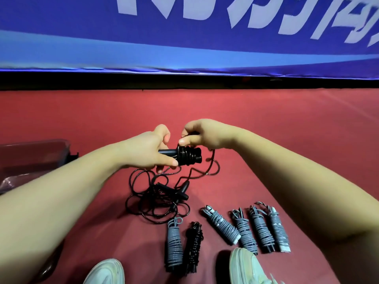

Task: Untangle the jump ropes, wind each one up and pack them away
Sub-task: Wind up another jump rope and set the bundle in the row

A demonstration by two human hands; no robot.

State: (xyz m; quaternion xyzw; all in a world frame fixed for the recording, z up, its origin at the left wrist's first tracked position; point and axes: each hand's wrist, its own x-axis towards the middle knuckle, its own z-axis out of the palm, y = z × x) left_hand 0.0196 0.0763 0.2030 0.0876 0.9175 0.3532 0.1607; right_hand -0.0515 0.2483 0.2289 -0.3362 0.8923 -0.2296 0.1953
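My left hand point(147, 149) grips a pair of black jump-rope handles point(187, 156) with several turns of black cord wound around them. My right hand point(202, 134) pinches the same cord just above the coil. The loose cord point(205, 173) trails down to the red floor. Below it lies a tangled black rope point(158, 199) with two black handles. Nearer to me lie wound ropes: a grey bundle point(174, 242), a black bundle point(193, 245), and several grey bundles point(246, 229) in a row on the right.
A dark translucent bin point(34, 158) sits at the left on the red floor point(82, 119). A blue banner point(184, 37) hangs along the far side. My white shoes, one point(106, 272) and the other point(249, 267), show at the bottom edge.
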